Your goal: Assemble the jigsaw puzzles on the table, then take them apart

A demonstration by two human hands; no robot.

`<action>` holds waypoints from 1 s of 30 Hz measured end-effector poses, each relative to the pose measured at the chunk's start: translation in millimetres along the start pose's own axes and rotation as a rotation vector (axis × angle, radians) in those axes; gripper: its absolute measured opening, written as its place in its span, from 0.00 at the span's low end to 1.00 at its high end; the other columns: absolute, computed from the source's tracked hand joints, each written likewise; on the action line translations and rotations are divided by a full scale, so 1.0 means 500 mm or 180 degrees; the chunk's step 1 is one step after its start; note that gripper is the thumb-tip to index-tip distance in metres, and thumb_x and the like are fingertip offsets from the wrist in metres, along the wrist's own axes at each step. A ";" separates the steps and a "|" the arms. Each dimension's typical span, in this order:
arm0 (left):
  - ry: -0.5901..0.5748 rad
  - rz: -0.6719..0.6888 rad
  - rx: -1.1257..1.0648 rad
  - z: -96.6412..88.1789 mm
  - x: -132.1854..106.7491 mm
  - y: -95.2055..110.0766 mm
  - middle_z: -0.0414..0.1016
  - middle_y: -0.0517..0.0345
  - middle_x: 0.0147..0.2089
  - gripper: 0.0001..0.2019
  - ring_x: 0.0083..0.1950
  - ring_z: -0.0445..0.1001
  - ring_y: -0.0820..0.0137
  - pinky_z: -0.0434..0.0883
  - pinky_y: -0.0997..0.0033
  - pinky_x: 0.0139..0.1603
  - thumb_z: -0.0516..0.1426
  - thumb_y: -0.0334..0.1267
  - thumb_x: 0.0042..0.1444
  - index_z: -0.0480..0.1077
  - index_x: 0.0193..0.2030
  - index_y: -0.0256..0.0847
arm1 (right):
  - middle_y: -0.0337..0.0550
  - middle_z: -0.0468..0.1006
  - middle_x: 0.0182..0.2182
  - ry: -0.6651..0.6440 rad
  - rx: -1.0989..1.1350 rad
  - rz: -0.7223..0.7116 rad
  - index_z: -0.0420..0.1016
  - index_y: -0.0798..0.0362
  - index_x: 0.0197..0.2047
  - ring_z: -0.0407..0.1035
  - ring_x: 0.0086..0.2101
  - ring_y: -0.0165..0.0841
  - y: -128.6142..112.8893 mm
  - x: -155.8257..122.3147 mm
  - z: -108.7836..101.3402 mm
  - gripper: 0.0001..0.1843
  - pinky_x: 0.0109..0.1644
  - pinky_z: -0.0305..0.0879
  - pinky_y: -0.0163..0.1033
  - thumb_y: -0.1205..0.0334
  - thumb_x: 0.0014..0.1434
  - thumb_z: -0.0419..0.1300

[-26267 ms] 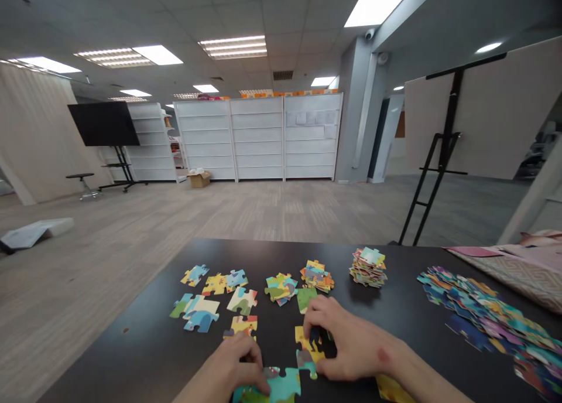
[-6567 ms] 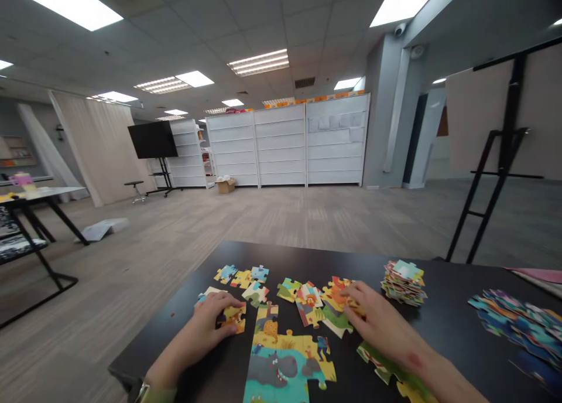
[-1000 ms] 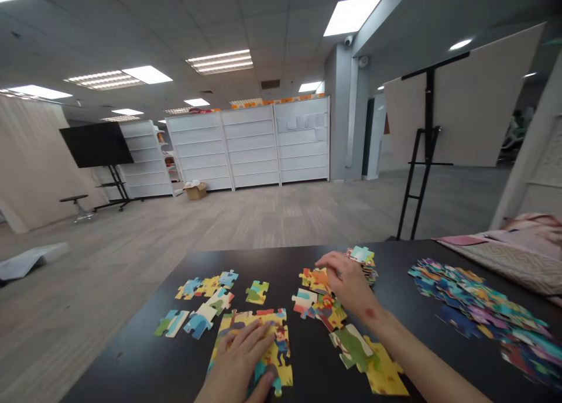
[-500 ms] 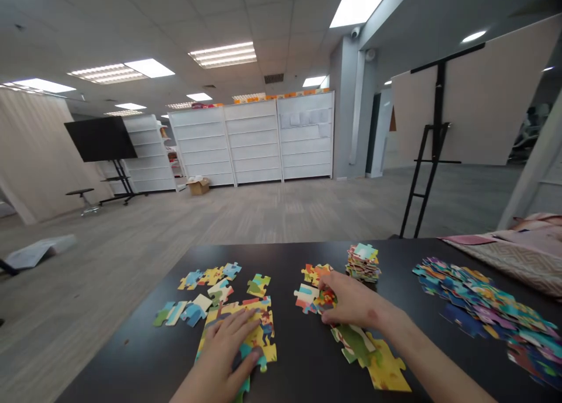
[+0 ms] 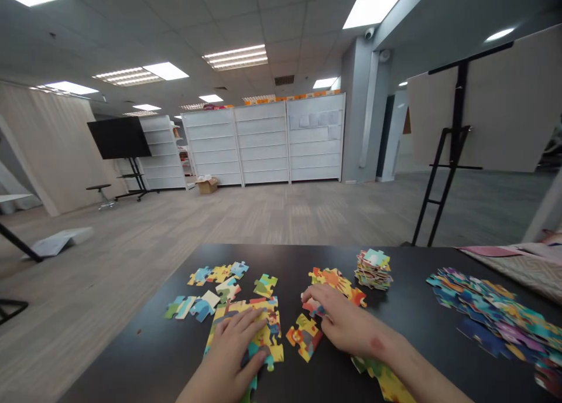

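Note:
My left hand point(image 5: 239, 344) lies with its fingers spread on a joined section of a jigsaw puzzle point(image 5: 274, 327), a yellow picture with a small figure. My right hand point(image 5: 345, 318) is closed over a red and pale puzzle piece point(image 5: 312, 307), the thumb hidden in part. Just left of that hand, a yellow and orange puzzle piece with an animal face point(image 5: 304, 336) lies loose on the table. Behind the fingers are joined orange and yellow pieces point(image 5: 336, 279). Green and yellow pieces point(image 5: 389, 382) are partly covered by my right forearm.
A stack of puzzle pieces point(image 5: 373, 269) stands at the back. Several loose pieces point(image 5: 204, 304) lie at left, with a green and yellow one point(image 5: 266, 285) behind the section. A heap of blue and purple pieces point(image 5: 496, 312) covers the black table's point(image 5: 144, 356) right side, near a patterned cloth point(image 5: 522, 268).
The piece with the animal face has moved left and nearer to me, out of my right hand. That hand now covers the red and pale piece. The view has turned slightly left.

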State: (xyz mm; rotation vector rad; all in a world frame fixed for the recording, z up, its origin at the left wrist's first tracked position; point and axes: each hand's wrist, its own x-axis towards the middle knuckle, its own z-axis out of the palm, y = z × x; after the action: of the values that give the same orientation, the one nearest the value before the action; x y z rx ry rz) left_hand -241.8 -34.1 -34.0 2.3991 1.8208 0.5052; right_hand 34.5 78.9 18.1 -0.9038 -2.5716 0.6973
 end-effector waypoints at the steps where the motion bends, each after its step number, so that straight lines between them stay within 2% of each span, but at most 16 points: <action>1: -0.0021 0.0002 0.0009 0.000 0.000 0.000 0.63 0.54 0.72 0.22 0.71 0.63 0.52 0.66 0.44 0.66 0.55 0.45 0.70 0.64 0.69 0.54 | 0.47 0.75 0.52 0.0100 -0.0083 0.0058 0.71 0.50 0.51 0.68 0.55 0.39 0.005 0.001 0.003 0.28 0.62 0.62 0.46 0.81 0.49 0.51; 6: -0.0042 0.0018 0.0031 -0.002 0.000 -0.002 0.63 0.55 0.72 0.22 0.71 0.63 0.52 0.66 0.42 0.66 0.55 0.45 0.70 0.63 0.70 0.55 | 0.52 0.76 0.47 0.0192 -0.0678 0.0326 0.76 0.55 0.46 0.69 0.51 0.45 0.036 0.012 0.009 0.18 0.58 0.64 0.49 0.76 0.54 0.55; 9: 0.0043 0.0078 -0.0022 0.003 -0.006 -0.013 0.64 0.55 0.71 0.22 0.70 0.64 0.52 0.66 0.44 0.66 0.56 0.45 0.69 0.64 0.69 0.56 | 0.54 0.77 0.46 0.0144 -0.0777 0.0435 0.77 0.56 0.45 0.69 0.50 0.47 0.053 0.016 0.009 0.18 0.57 0.65 0.49 0.77 0.53 0.55; 11: 0.0144 0.0129 -0.0065 0.012 -0.011 -0.026 0.65 0.54 0.71 0.22 0.70 0.65 0.53 0.67 0.46 0.66 0.56 0.44 0.69 0.64 0.69 0.55 | 0.54 0.77 0.48 0.0181 -0.0770 0.0443 0.77 0.57 0.48 0.69 0.52 0.46 0.058 0.016 0.007 0.22 0.58 0.63 0.49 0.79 0.52 0.54; 14: 0.0260 0.0204 -0.0104 0.026 -0.015 -0.043 0.65 0.53 0.71 0.24 0.70 0.65 0.55 0.68 0.51 0.66 0.57 0.42 0.69 0.61 0.71 0.54 | 0.53 0.76 0.50 0.0312 -0.0661 0.0278 0.75 0.56 0.51 0.68 0.53 0.44 0.044 0.011 0.003 0.22 0.61 0.61 0.47 0.78 0.55 0.54; 15: 0.0290 0.0207 -0.0107 0.030 -0.015 -0.046 0.65 0.53 0.71 0.24 0.70 0.65 0.55 0.68 0.52 0.65 0.57 0.42 0.69 0.61 0.71 0.54 | 0.51 0.77 0.48 0.0303 -0.0576 0.0205 0.76 0.55 0.50 0.68 0.52 0.43 0.033 0.009 0.002 0.19 0.60 0.62 0.46 0.75 0.57 0.55; 17: 0.0358 0.0172 -0.0105 0.034 -0.014 -0.048 0.65 0.54 0.71 0.24 0.70 0.65 0.55 0.68 0.51 0.66 0.57 0.43 0.69 0.62 0.70 0.54 | 0.47 0.77 0.44 0.0137 -0.0420 0.0140 0.77 0.52 0.45 0.70 0.47 0.43 0.009 0.004 0.001 0.12 0.55 0.65 0.45 0.62 0.57 0.64; 19: 0.0329 0.0142 -0.0100 0.034 -0.012 -0.045 0.66 0.54 0.70 0.23 0.70 0.65 0.54 0.67 0.51 0.66 0.56 0.44 0.69 0.63 0.69 0.54 | 0.45 0.77 0.42 -0.0069 -0.0383 0.0189 0.77 0.51 0.43 0.71 0.44 0.44 -0.014 0.000 0.004 0.23 0.51 0.66 0.47 0.48 0.48 0.73; 21: 0.0228 0.0133 -0.0088 0.030 -0.010 -0.040 0.66 0.53 0.70 0.23 0.70 0.65 0.54 0.67 0.50 0.66 0.56 0.44 0.69 0.63 0.70 0.54 | 0.46 0.76 0.43 -0.0166 -0.0398 0.0259 0.77 0.51 0.44 0.70 0.45 0.46 -0.029 -0.002 0.010 0.31 0.51 0.66 0.48 0.43 0.41 0.75; 23: 0.0152 0.0112 -0.0068 0.025 -0.010 -0.035 0.65 0.52 0.71 0.23 0.70 0.65 0.54 0.67 0.50 0.66 0.56 0.43 0.69 0.62 0.70 0.54 | 0.47 0.75 0.45 -0.0198 -0.0326 0.0274 0.76 0.51 0.46 0.70 0.47 0.46 -0.035 -0.003 0.016 0.29 0.53 0.65 0.49 0.46 0.43 0.74; 25: 0.0151 0.0097 -0.0056 0.019 -0.010 -0.029 0.65 0.53 0.71 0.24 0.70 0.64 0.54 0.66 0.51 0.66 0.56 0.42 0.69 0.62 0.70 0.54 | 0.47 0.74 0.47 -0.0256 -0.0153 0.0220 0.76 0.51 0.48 0.69 0.48 0.44 -0.034 -0.004 0.021 0.25 0.55 0.65 0.47 0.53 0.47 0.70; 30: 0.0181 0.0099 0.0000 0.014 -0.010 -0.021 0.65 0.54 0.71 0.23 0.70 0.65 0.55 0.67 0.51 0.65 0.56 0.42 0.69 0.62 0.70 0.56 | 0.44 0.72 0.46 -0.0298 0.0075 -0.0046 0.71 0.50 0.50 0.69 0.47 0.39 -0.028 -0.007 0.025 0.26 0.53 0.65 0.41 0.67 0.45 0.62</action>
State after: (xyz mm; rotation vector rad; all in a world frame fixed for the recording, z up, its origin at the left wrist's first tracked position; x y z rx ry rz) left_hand -250.6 -34.9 -44.3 2.4411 1.8078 0.5821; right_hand 24.8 62.9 14.8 -0.8638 -2.6426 0.7817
